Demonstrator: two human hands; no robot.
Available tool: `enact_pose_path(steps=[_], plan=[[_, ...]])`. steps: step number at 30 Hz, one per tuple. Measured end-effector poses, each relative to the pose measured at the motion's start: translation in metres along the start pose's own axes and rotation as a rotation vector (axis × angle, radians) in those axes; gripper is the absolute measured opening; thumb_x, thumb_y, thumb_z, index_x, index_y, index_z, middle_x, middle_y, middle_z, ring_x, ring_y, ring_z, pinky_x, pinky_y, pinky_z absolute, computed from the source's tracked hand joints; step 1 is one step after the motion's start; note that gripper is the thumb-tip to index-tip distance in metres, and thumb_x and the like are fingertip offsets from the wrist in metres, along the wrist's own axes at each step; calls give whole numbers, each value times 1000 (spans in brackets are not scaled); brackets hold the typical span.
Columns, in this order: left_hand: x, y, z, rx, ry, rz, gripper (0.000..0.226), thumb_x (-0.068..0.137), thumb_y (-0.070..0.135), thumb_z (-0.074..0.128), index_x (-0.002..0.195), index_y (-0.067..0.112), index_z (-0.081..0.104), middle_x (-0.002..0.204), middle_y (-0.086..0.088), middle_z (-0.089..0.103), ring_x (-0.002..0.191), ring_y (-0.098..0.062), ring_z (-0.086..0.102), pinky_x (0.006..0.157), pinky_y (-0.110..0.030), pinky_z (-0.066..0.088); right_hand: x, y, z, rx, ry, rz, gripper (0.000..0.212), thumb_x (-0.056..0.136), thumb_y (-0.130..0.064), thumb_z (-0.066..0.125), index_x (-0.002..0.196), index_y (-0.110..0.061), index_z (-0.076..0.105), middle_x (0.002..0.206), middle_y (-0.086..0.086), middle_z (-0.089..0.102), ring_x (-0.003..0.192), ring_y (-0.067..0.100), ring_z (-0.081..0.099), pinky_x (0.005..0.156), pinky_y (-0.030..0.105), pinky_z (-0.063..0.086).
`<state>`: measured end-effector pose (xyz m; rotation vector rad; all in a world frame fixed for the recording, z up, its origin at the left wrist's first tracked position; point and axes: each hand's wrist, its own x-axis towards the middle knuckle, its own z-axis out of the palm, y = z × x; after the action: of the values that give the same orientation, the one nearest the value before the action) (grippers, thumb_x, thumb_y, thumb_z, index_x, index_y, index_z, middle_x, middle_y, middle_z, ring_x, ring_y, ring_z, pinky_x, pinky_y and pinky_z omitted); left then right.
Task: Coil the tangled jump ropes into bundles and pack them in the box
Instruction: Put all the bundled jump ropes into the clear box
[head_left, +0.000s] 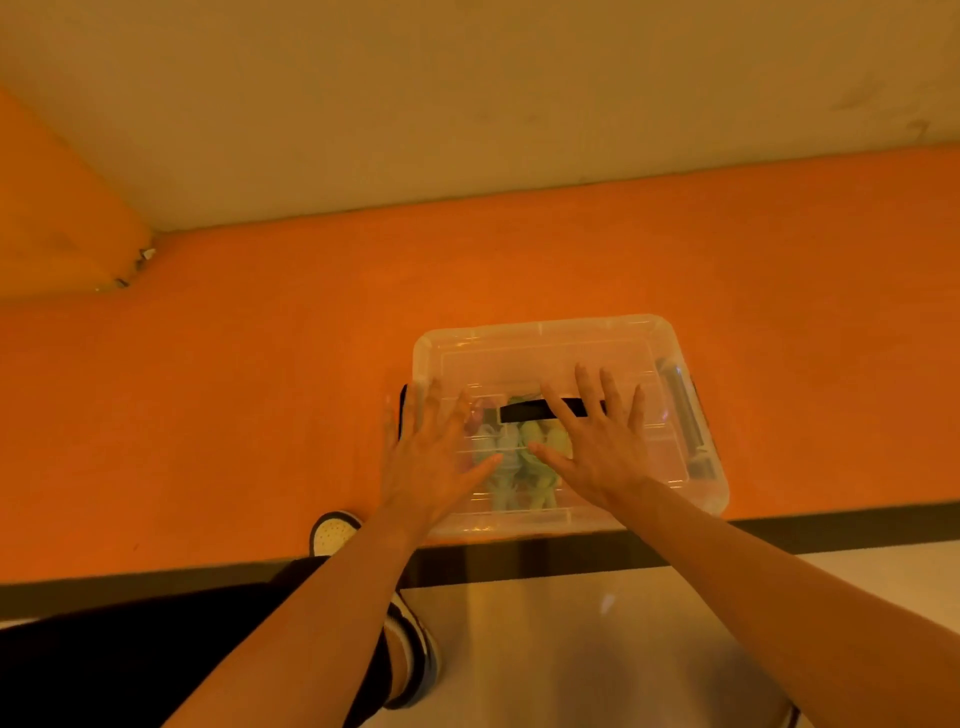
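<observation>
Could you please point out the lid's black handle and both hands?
black handle (522, 413): head view, its uncovered left part.
left hand (431, 457): head view, back of the hand.
right hand (597, 449): head view, back of the hand.

Your box (675, 483) and its lid (545, 338) are clear, glossy, smooth plastic; its latch (685, 410) is dark plastic. You have it on a matt orange counter (260, 389). The floor (597, 649) is glossy.

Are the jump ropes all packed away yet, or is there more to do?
Nearly. Done: colourful ropes lie inside the clear box, with no rope seen outside. In hand: the left hand and right hand press flat on the lid. Left: perhaps snapping the side latch; whether it is shut I cannot tell.
</observation>
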<state>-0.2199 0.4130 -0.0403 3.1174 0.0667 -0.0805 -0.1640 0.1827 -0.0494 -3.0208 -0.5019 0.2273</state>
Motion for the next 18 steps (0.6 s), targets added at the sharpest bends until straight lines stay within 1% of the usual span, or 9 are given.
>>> enact_pose_path(steps=[3, 5, 7, 9, 11, 13, 15, 17, 18], plan=[[-11, -25, -4, -26, -126, -166, 105, 68, 100, 15, 150, 46, -23, 164, -14, -19, 148, -43, -19, 117, -64, -10, 3, -27, 1, -13, -22, -12, 84, 80, -85, -3, 154, -47, -3, 167, 8, -7, 152, 39, -7, 113, 73, -2], [-10, -30, -5, -117, -222, -223, 108, 63, 103, 21, 143, 53, -30, 160, -18, -27, 146, -46, -24, 115, -66, -11, 4, -34, 2, -26, -12, 14, 84, 79, -86, -6, 154, -48, -4, 167, 7, -8, 152, 39, -8, 112, 73, -1], [-7, -30, -5, -308, -326, -245, 110, 64, 98, 39, 139, 59, -31, 159, -18, -30, 147, -45, -20, 118, -65, -2, 5, -35, 5, -53, -31, 18, 82, 80, -86, -5, 153, -49, -7, 166, 7, -11, 152, 38, -9, 112, 74, -1], [-5, -27, -6, -557, -362, -251, 117, 67, 85, 61, 138, 63, -29, 161, -14, -27, 150, -43, -6, 118, -63, 16, 5, -34, 7, -57, -19, 21, 81, 81, -85, -2, 154, -48, -4, 167, 7, -9, 152, 39, -6, 112, 74, -2], [-3, -27, -9, -680, -335, -228, 121, 68, 75, 71, 139, 64, -26, 163, -9, -21, 151, -41, 0, 116, -61, 24, 5, -35, 7, -64, 12, 29, 80, 83, -84, 1, 154, -48, 3, 167, 7, -2, 152, 39, 0, 111, 74, -2], [-3, -28, -11, -617, -297, -208, 122, 68, 74, 72, 144, 60, -22, 163, -10, -12, 148, -40, 0, 116, -59, 22, 6, -36, 7, -67, 12, 32, 79, 84, -84, 2, 154, -49, 6, 167, 7, 2, 152, 39, 4, 110, 73, -1], [-3, -28, -9, -528, -208, -181, 121, 67, 78, 69, 147, 56, -18, 161, -11, -6, 146, -36, 3, 116, -54, 21, 6, -36, 8, -63, 9, 30, 78, 84, -84, 2, 154, -49, 6, 167, 7, 3, 152, 39, 5, 110, 73, -1], [-3, -27, -7, -459, -119, -129, 117, 66, 82, 65, 147, 57, -17, 160, -13, 2, 143, -34, 10, 116, -48, 26, 6, -35, 9, -64, 14, 31, 78, 84, -84, 1, 153, -49, 2, 167, 7, 1, 152, 39, 3, 110, 73, -1], [-3, -27, -6, -456, -118, -120, 116, 66, 81, 65, 145, 58, -17, 158, -14, 7, 142, -33, 13, 115, -47, 29, 7, -35, 9, -66, 14, 33, 78, 84, -84, 0, 153, -49, 1, 167, 7, 0, 152, 39, 2, 111, 74, 0]])
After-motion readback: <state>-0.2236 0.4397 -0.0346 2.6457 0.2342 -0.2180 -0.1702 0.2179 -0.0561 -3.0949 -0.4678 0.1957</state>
